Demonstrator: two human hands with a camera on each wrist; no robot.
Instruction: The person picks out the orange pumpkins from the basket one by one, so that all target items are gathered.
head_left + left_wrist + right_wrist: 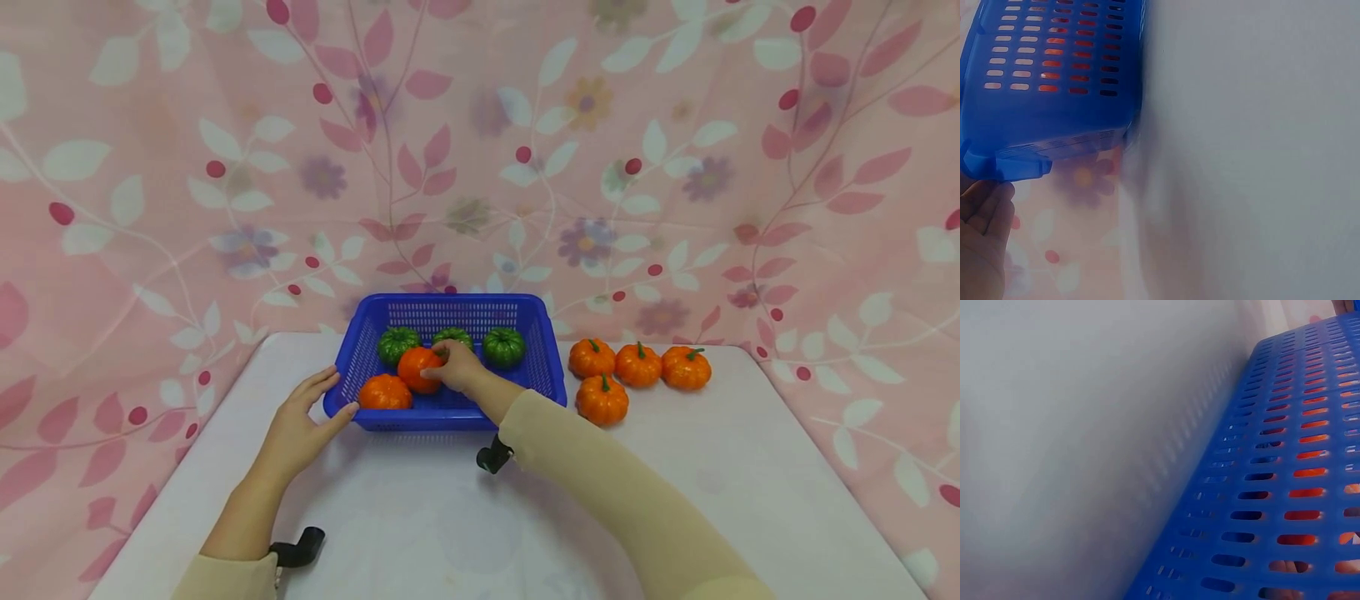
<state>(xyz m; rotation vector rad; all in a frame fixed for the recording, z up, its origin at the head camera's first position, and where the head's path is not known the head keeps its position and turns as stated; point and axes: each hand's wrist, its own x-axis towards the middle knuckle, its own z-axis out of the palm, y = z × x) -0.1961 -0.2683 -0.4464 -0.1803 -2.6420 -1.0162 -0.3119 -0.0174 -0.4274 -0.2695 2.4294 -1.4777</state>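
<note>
A blue plastic basket (450, 421) with slotted walls stands on the white table. My right hand (459, 367) reaches over its front side and pinches a small orange pumpkin (417, 370) between thumb and fingers. Left of that, a second orange pumpkin (386, 392) lies in the front left corner. Three green pumpkins (504, 347) sit along the back of the basket. With fingers spread, my left hand (296, 429) touches the basket's left rim; in the left wrist view its fingertips (1005, 190) meet the rim corner. The right wrist view shows mainly the basket's slotted wall (1285, 487).
Several orange pumpkins (638, 365) lie on the table just right of the basket. A pink floral cloth (480, 167) hangs behind the table (465, 517) and along its sides. Black wrist-mounted pieces (298, 548) show near both sleeves.
</note>
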